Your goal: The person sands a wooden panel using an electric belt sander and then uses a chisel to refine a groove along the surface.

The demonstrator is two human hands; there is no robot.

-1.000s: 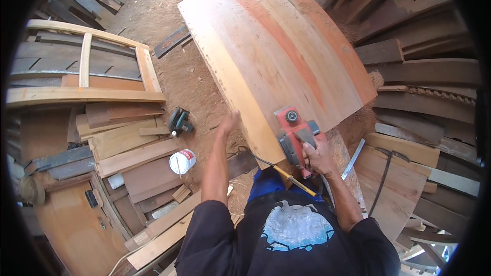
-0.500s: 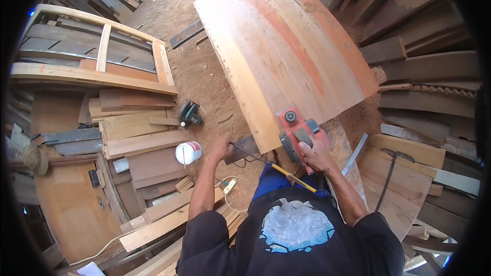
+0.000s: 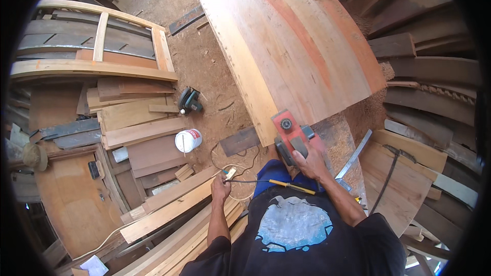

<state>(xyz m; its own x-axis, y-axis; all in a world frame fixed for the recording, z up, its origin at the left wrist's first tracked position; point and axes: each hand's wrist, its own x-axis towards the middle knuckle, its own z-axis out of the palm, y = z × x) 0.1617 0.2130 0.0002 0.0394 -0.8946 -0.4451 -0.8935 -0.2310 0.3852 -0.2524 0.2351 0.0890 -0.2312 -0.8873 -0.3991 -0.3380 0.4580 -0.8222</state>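
Observation:
My right hand (image 3: pixel 310 163) is closed round the handle of a red electric planer (image 3: pixel 290 132). The planer is over the near end of a wide wooden panel (image 3: pixel 302 56), at its near left corner; whether it touches the wood I cannot tell. My left hand (image 3: pixel 221 188), low at the left, is closed round a black power cord (image 3: pixel 249 180). From that hand the cord runs rightward in front of my body to a long yellow section (image 3: pixel 291 187). Just above my left hand lies a small pale power strip (image 3: pixel 230 173).
A dark green circular saw (image 3: pixel 190 100) and a white bucket (image 3: pixel 188 140) stand on the dusty ground at left. Stacked boards (image 3: pixel 146 136) and a wooden frame (image 3: pixel 100 41) lie beyond. A metal square (image 3: pixel 354 156) and a hammer-like tool (image 3: pixel 391 174) are at right.
My left hand has come down and nearer my body, pulling the cord with it. The planer has shifted slightly left and nearer in my right hand. The view has shifted a little.

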